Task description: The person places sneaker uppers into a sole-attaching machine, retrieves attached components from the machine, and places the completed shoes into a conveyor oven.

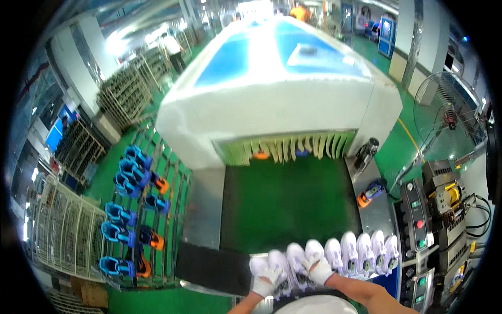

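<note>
A row of white sneakers [349,250] stands side by side along the near edge of the machine, toes pointing away from me. My left hand [264,283], in a white glove, is closed over the sneakers at the row's left end, one of them a white sneaker [277,260]. Also gloved in white, my right hand [318,271] grips another white sneaker [314,248] near the middle of the row. The gloves and shoes are nearly the same colour, so the exact finger placement is hard to make out.
Beyond the row, a green conveyor belt [287,199] runs under a strip curtain [293,148] into a large white machine [272,104]. At left, a metal rack [175,209] bears blue and orange shoes. A flask [368,152], control panel [418,222] and fan [448,112] stand right.
</note>
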Motion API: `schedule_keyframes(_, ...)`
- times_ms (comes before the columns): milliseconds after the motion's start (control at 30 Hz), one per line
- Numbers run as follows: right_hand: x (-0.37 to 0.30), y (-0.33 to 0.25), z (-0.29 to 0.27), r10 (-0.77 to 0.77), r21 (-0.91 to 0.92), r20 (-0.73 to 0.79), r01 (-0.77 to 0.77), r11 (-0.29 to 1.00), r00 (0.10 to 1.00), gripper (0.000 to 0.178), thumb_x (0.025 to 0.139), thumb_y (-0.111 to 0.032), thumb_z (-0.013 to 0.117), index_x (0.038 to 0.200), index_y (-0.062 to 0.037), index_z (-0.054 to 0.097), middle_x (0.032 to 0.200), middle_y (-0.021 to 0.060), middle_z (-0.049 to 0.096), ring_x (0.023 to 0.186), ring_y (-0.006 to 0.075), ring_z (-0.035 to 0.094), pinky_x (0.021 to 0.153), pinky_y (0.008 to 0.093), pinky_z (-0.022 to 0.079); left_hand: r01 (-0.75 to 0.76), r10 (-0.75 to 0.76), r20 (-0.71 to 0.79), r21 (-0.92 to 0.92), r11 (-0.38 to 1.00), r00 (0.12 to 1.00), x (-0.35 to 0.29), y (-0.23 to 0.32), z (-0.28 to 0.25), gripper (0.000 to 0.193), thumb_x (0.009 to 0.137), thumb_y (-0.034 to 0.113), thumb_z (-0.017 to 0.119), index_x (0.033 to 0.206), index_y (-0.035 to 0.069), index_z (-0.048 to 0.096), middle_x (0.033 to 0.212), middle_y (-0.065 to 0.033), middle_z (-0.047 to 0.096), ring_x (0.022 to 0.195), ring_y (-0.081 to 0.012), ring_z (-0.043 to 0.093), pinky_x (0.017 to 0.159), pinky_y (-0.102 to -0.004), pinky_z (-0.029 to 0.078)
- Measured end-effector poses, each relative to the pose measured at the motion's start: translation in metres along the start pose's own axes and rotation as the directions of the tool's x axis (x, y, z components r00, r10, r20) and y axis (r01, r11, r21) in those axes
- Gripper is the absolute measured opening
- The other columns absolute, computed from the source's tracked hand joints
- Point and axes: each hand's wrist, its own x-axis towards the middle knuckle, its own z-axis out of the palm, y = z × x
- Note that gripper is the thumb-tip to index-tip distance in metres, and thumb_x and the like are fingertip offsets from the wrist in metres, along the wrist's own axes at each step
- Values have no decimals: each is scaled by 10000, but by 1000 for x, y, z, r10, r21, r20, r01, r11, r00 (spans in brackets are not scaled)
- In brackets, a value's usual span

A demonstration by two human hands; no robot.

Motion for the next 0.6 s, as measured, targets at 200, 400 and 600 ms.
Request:
schedule_keyframes(200, 13, 10, -33, -17, 230, 94, -6, 973, 995, 564, 978, -326, 562, 1526, -231, 471, 951, 240, 694, 866, 420, 716, 709, 556, 567, -15, 18, 22, -130, 991, 1000, -10, -29, 18, 397, 990, 473, 591, 1254, 181, 643, 1072, -155, 721, 960, -359, 709, 782, -527, 554)
schedule_keyframes(400, 25, 29, -38, -27, 322, 54, 9, 947, 998, 527, 943, -299, 586, 1449, -156, 556, 918, 241, 690, 811, 423, 700, 704, 552, 560, 138, -130, 55, -203, 969, 990, -8, -29, -5, 413, 951, 406, 660, 1266, 139, 638, 1128, -166, 719, 1012, -382, 697, 858, -505, 539)
schedule_keyframes(600, 20, 40, -136, 139, 452, -118, -72, 889, 983, 378, 884, -292, 626, 1219, -126, 680, 1005, 223, 719, 905, 421, 708, 780, 504, 591, 93, -102, -44, -160, 983, 994, 27, -7, -129, 196, 860, 256, 721, 988, 109, 714, 896, -182, 699, 854, -404, 670, 746, -519, 528)
